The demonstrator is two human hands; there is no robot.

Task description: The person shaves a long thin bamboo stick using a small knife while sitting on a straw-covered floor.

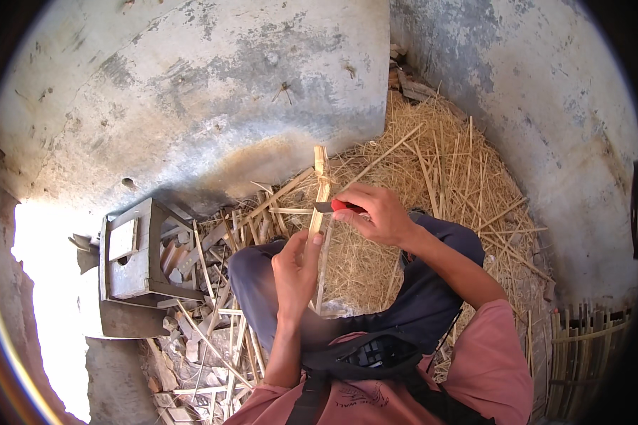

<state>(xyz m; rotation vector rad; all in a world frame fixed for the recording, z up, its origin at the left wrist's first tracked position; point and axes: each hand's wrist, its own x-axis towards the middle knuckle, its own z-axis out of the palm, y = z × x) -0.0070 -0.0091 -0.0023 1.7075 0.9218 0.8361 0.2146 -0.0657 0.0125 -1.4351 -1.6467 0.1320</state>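
My left hand (295,268) is closed round the lower end of a pale split-wood strip (322,185), which stands nearly upright in front of me. Curled shavings cling to the strip a little below its top. In my right hand (381,215) is a knife with a red handle (346,207). Its dark blade (324,207) lies across the strip, above my left thumb. The fingers of my right hand wrap most of the handle, so only part of it shows.
Straw-like shavings (361,273) and loose strips cover the floor ahead and to the right. At left stands a worn wooden box frame (131,248) among rubble (191,347). Plastered walls (262,78) close in the far side and right. A slatted bamboo piece (588,347) leans at lower right.
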